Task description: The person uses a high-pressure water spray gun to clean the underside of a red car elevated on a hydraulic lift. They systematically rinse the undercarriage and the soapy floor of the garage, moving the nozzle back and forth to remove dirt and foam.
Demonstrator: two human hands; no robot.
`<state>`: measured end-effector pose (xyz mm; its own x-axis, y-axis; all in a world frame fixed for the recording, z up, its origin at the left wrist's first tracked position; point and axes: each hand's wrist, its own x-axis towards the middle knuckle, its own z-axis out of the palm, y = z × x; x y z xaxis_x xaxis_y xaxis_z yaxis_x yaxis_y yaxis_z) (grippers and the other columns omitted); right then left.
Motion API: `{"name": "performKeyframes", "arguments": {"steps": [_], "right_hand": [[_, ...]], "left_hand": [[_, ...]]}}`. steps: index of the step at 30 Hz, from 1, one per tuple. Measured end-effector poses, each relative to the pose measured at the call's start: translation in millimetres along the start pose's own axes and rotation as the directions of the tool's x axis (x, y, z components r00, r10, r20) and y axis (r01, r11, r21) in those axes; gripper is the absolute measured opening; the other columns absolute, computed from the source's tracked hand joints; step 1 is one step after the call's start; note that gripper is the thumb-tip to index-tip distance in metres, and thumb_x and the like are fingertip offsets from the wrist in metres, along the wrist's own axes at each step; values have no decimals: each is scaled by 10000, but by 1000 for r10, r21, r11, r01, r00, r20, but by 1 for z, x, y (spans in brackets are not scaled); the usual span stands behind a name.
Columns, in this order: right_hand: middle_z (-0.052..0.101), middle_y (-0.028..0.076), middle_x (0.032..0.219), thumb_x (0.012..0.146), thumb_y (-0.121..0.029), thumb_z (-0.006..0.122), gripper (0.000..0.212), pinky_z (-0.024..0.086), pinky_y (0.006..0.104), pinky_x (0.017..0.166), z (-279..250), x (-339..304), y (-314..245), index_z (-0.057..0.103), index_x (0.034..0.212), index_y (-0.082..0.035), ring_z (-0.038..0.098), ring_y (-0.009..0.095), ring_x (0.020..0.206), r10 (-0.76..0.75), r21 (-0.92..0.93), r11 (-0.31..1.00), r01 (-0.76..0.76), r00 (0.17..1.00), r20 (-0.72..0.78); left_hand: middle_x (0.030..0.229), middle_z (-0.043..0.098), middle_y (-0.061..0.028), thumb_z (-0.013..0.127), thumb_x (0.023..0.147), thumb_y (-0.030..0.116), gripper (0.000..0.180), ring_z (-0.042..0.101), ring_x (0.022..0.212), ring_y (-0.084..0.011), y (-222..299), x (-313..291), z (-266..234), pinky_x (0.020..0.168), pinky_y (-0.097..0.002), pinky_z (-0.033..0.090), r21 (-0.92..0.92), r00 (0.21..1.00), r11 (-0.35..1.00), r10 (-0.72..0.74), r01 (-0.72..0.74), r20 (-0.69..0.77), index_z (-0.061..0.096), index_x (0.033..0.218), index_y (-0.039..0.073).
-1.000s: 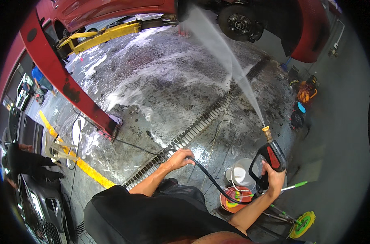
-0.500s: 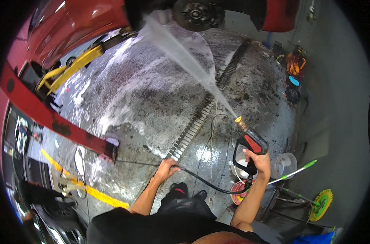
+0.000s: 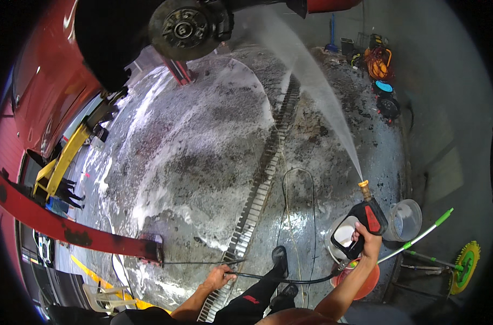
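Observation:
My right hand is closed around the grip of a black and red pressure washer gun, held to the right with its brass nozzle up. From the yellow tip a white fan of water shoots away, up and to the left. My left hand grips the black hose that runs to the base of the gun. At the top, a raised red car shows a bare brake disc; the spray passes to the right of this disc.
A slotted drain crosses the wet, foamy floor. A red lift post and yellow lift arm stand left. Right are a clear bucket, a red bucket and a green mop. Loose hose lies ahead.
The gun and right hand have moved right and lower in the picture. The spray has swung rightward. The brake disc appears larger and farther left, and my feet have shifted.

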<state>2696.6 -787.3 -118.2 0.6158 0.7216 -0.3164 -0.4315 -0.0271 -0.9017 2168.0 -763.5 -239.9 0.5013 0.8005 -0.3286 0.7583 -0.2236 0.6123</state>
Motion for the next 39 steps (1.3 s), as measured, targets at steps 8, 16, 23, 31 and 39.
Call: {"name": "performKeyframes", "arguments": {"steps": [8, 16, 23, 31, 39], "right_hand": [[655, 111, 1129, 767, -23, 793, 591, 480, 316, 945, 133, -83, -90, 541, 1298, 39, 635, 198, 1021, -266, -282, 928, 243, 963, -44], [640, 152, 1121, 805, -26, 781, 655, 505, 353, 843, 257, -73, -142, 469, 1380, -56, 643, 213, 933, -618, -123, 776, 619, 785, 54], [639, 90, 977, 840, -97, 776, 506, 479, 312, 839, 258, -88, -136, 533, 1275, -14, 584, 182, 878, -512, -302, 814, 497, 858, 31], [696, 107, 863, 792, -217, 830, 420, 512, 339, 724, 199, -126, -113, 646, 1117, -24, 661, 206, 772, -484, -349, 805, 480, 871, 80], [615, 26, 688, 785, -29, 787, 200, 488, 265, 471, 59, -67, -82, 676, 949, 3, 553, 107, 528, -196, -42, 979, 199, 979, 55]], "left_hand": [[1031, 636, -224, 613, 939, 343, 373, 604, 982, -425, -2, 85, -28, 854, -469, 492, 64, 996, 996, 55, -60, 70, 651, 1055, -9], [1023, 656, -236, 591, 952, 305, 340, 634, 971, -404, -21, 96, -38, 849, -435, 502, -119, 973, 987, -129, 107, -190, 660, 1045, -14], [1017, 660, -253, 583, 960, 291, 322, 633, 966, -422, -37, 24, -44, 851, -449, 500, -77, 949, 984, -177, 162, -259, 665, 1042, -10], [977, 664, -213, 646, 922, 209, 239, 648, 949, -372, -20, -26, -24, 822, -409, 499, -70, 925, 989, -145, 128, -352, 663, 1021, -9], [981, 654, -202, 688, 898, 255, 296, 637, 928, -377, 14, -11, -20, 812, -420, 504, 24, 971, 1000, -8, 14, -241, 665, 1009, -19]]}}
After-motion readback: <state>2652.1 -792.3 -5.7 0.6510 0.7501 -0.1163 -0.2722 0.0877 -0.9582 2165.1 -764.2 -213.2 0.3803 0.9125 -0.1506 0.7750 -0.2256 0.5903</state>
